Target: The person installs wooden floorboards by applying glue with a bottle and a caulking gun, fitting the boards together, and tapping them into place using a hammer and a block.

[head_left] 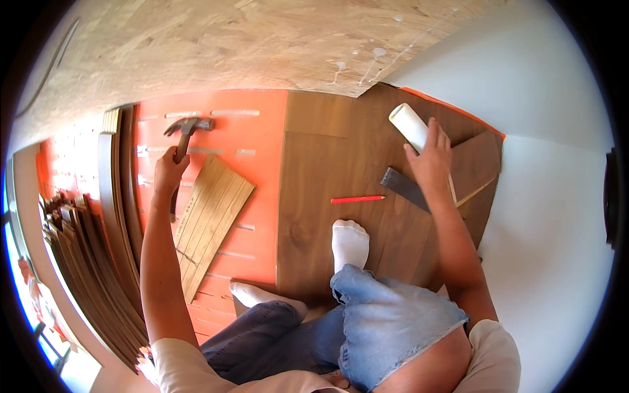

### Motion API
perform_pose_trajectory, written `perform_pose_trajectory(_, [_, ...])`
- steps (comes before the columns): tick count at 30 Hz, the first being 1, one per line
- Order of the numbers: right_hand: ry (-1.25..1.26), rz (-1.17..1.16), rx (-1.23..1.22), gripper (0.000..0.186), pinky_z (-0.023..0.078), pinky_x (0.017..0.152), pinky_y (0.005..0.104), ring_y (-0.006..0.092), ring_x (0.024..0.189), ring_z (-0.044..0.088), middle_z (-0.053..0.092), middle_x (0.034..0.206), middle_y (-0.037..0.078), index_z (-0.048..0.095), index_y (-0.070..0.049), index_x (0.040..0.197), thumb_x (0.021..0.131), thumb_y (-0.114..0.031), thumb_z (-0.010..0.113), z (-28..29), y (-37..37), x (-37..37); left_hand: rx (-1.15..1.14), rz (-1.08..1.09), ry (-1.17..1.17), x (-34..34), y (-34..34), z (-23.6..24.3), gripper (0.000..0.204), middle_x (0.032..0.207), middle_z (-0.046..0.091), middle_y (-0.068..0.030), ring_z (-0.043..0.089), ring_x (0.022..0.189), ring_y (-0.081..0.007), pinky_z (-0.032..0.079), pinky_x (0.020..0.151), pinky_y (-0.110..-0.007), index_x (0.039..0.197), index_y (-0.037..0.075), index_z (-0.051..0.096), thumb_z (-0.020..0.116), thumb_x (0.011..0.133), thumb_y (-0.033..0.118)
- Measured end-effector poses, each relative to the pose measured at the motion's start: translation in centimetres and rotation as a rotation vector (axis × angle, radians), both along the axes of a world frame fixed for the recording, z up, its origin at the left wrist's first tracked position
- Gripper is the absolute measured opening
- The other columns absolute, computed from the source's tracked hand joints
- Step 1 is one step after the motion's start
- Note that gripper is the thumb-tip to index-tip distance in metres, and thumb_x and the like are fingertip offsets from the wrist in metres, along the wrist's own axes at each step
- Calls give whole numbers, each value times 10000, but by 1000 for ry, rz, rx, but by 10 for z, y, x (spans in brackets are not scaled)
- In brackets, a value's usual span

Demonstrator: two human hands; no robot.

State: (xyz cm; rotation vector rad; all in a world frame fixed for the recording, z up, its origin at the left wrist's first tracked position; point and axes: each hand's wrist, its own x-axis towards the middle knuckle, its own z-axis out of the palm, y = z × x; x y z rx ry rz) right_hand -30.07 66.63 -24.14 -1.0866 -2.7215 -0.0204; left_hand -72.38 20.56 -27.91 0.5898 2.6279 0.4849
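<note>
My left hand (171,167) grips a claw hammer (187,128) by its handle, its head above the orange underlay (262,157). A pale plank with lengthwise grooves (213,216) lies beside that hand. On the right, my right hand (429,157) has its fingers round a white cylinder (403,118) over the dark brown floor planks (314,170). A short dark strip (401,182) lies under that hand and forearm, near an angled loose board (475,157). A red pencil (357,199) rests on the planks between my hands, just above my white-socked foot (348,245).
Long brown planks (88,275) are stacked at the left, near a bright opening at the rim. A particleboard surface (229,46) with white drips spans the top. A white wall (550,229) borders the floor on the right. My bent legs (400,327) fill the lower middle.
</note>
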Motion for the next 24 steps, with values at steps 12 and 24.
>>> perform_pose_trajectory(12, [-67, 94, -755, 651, 547, 940, 465, 351, 1118, 687, 672, 1247, 200, 561, 14, 1290, 784, -255, 870, 66, -2, -65, 8, -96, 573, 52, -64, 0, 442, 1238, 639, -128, 624, 1169, -345, 516, 997, -472, 1313, 94, 663, 768, 888, 155])
perform_pose_trajectory(24, [-113, 438, -2045, 672, 483, 1048, 371, 207, 1200, 606, 637, 1267, 89, 537, -6, 1401, 804, -81, 836, 56, -225, -195, -364, -45, -28, 216, -284, 146, 350, 1254, 634, -144, 638, 1133, -375, 528, 950, -470, 1275, 58, 634, 698, 931, 90])
